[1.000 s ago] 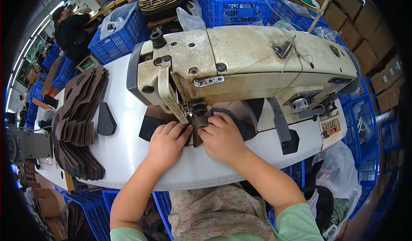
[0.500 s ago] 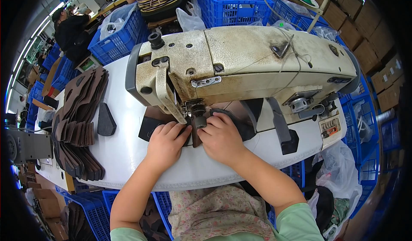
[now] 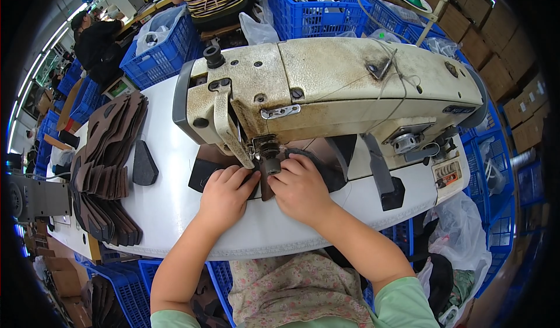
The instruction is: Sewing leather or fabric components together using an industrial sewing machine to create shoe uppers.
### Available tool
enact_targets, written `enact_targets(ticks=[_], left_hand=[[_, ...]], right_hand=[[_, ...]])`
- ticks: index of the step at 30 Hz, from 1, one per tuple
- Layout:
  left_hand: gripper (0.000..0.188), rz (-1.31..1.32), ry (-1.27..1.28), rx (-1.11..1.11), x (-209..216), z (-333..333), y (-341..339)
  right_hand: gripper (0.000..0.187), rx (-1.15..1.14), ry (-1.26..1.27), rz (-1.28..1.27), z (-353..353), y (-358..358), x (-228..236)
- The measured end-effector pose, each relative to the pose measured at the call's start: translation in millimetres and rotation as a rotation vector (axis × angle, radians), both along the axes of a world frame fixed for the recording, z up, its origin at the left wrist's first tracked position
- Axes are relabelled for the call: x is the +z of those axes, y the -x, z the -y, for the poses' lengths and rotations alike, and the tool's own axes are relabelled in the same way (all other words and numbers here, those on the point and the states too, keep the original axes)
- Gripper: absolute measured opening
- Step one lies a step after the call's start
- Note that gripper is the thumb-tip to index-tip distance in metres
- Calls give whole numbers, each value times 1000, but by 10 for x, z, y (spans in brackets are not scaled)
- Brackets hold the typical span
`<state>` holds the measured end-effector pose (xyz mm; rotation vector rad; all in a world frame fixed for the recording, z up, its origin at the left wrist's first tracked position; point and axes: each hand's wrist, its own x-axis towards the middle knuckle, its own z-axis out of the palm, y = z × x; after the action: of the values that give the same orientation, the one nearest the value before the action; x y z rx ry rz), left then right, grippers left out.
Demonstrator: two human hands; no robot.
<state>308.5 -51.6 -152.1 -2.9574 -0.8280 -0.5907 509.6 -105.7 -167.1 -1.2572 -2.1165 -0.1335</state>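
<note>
A worn cream sewing machine (image 3: 326,89) stands across the white table, its presser and needle area (image 3: 268,153) low over a brown and black shoe-upper-like piece (image 3: 318,147). My left hand (image 3: 227,194) is closed on the near left edge of this piece, fingers bent and thumb toward the needle. Just right of the needle, my right hand (image 3: 300,191) grips the piece between thumb and curled fingers. A narrow brown strip of it (image 3: 266,189) shows between the hands. Fingertips and the stitching spot are partly hidden by the machine head.
Stacked brown cut pieces (image 3: 108,164) lie at left beside a single black piece (image 3: 144,163). A grey lever with a black pad (image 3: 392,192) hangs at right. Blue crates (image 3: 315,16) surround the table (image 3: 169,217); two people sit at work beyond it.
</note>
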Motion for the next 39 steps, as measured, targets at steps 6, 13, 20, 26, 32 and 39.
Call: enact_targets(ticks=[6, 13, 20, 26, 32, 39], left_hand=[[48, 16, -12, -7, -19, -10, -1], [46, 8, -18, 71, -30, 69, -34], [45, -1, -38, 137, -21, 70, -62], [49, -14, -4, 84, -1, -84, 23], [50, 16, 36, 16, -15, -196, 94], [45, 56, 97, -41, 12, -366, 114]], right_hand=[[18, -6, 2, 4, 2, 0, -20], [23, -8, 10, 13, 1, 3, -32], [27, -14, 47, 69, 44, -14, 55], [32, 55, 50, 31, 315, -242, 547], [41, -150, 34, 104, 403, -703, 634], [57, -76, 236, 34, 583, -699, 539]])
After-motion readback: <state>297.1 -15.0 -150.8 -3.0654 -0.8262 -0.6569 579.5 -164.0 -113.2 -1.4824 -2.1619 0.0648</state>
